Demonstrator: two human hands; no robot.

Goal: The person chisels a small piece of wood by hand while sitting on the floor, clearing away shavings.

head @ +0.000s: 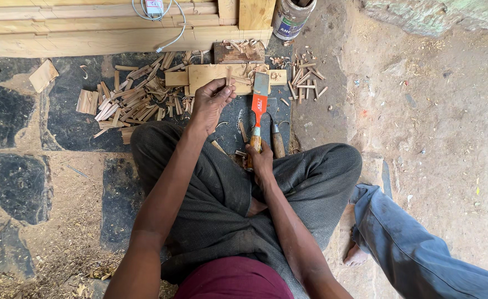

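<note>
Stone floor; tin point(290, 17) contents unclear; left hand point(210, 102) pinches stick point(228, 75); right hand point(260, 158) grips chisel point(259, 105).

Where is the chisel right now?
In the head view, the chisel is just right of centre, its handle gripped in the right hand, its blade tip resting on the flat wood block ahead of the person's crossed legs.

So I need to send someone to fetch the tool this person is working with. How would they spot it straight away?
Start at the pale wooden frame along the top, then come down to the small flat board amid the wood chips. The chisel stands with its wide steel blade on that board's right end, gripped low by the right hand. Its bright orange handle sets it apart from the plain brown-handled tool beside it.
</note>
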